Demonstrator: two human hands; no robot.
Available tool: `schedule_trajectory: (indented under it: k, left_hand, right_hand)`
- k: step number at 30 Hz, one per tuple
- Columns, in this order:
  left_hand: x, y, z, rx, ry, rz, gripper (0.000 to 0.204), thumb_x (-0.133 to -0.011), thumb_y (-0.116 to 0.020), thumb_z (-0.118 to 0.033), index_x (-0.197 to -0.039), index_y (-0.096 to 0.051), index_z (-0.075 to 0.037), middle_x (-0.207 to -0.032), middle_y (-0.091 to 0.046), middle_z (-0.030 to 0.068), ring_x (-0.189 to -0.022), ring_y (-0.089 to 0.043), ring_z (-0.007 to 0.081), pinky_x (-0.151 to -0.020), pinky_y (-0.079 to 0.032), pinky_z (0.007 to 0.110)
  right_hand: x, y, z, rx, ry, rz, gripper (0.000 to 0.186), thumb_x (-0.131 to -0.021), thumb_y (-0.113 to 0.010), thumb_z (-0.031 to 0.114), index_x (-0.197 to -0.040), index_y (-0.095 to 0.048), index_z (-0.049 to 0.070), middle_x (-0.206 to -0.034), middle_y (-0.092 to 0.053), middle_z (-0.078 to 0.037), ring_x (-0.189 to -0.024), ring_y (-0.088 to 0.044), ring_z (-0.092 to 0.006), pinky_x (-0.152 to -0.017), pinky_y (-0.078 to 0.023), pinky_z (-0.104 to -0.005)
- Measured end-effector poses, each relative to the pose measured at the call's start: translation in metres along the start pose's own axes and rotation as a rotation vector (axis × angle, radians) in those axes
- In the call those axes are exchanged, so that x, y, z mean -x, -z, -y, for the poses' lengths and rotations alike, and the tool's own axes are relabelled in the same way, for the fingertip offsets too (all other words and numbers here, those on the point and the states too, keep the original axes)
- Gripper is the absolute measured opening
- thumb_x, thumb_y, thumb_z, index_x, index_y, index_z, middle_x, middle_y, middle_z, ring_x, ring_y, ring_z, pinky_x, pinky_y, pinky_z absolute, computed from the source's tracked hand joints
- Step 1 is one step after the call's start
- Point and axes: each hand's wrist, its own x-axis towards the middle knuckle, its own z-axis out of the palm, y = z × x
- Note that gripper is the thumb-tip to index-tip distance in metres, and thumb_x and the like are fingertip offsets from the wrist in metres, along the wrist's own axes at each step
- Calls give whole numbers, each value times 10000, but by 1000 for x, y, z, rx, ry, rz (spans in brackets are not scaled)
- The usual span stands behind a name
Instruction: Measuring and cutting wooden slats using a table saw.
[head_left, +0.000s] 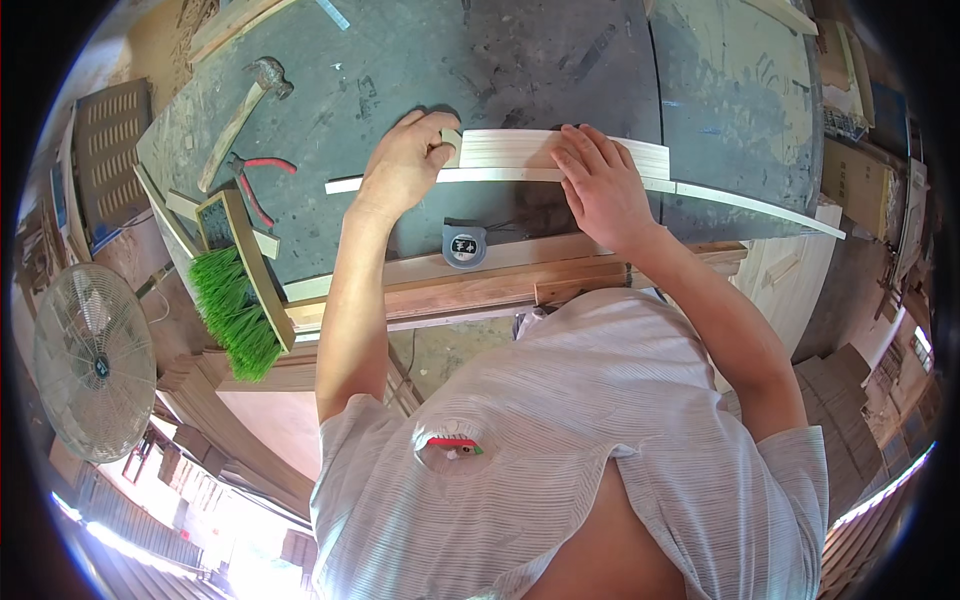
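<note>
My left hand (405,165) is closed on a small pale wood block (453,150), pinched between thumb and fingers. The block stands against the left end of a light wooden board (510,148) lying on the dark worktable (400,60). Over that board's right part lies my right hand (605,185), fingers stretched out and resting on top, thumb toward its near edge. A long thin wooden strip (740,195) runs along the board's near side and sticks out past both ends. Nearer to me, between my forearms, sits a grey-blue tape measure (464,246).
To the left lie a hammer (235,125), red-handled pliers (262,180) and a brush with green bristles (235,310). Long wooden pieces (470,285) run along the table's near edge. A large fan (98,365) stands at the far left. Stacked boards (825,415) are at the right.
</note>
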Motion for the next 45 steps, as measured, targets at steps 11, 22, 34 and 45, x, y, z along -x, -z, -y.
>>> schedule_trajectory:
  k: [11, 22, 34, 45]
  left_hand:
    - [2, -2, 6, 73, -34, -65, 419, -924, -749, -17, -1336, -684, -61, -910, -555, 67, -776, -557, 181, -749, -495, 328]
    - [5, -9, 6, 104, 69, -135, 426, -948, -725, -24, -1367, -650, -28, -841, -653, 65, -759, -609, 171, -755, -521, 313]
    - [18, -7, 7, 61, 215, -156, 166, -935, -762, -131, -1076, -712, -59, -869, -719, 94, -795, -689, 261, -764, -544, 395]
    - [12, -8, -3, -33, 279, -110, 198, -929, -780, -233, -1033, -721, -75, -856, -741, 105, -839, -730, 286, -780, -551, 404]
  right_hand:
    - [-1, -1, 0, 18, 7, 22, 397, -962, -660, 136, -1351, -637, 58, -1530, -551, -153, -1420, -503, -364, -1140, -420, -502]
    - [3, -2, 0, 31, 19, 15, 405, -957, -659, 140, -1352, -643, 50, -1551, -532, -162, -1425, -497, -375, -1150, -414, -510]
    - [1, -2, -1, 8, 13, 6, 416, -956, -659, 128, -1364, -634, 50, -1557, -528, -161, -1429, -492, -378, -1148, -413, -511]
    - [2, -5, 2, 26, 12, -14, 402, -950, -673, 136, -1343, -645, 57, -1547, -532, -147, -1421, -494, -371, -1130, -414, -518]
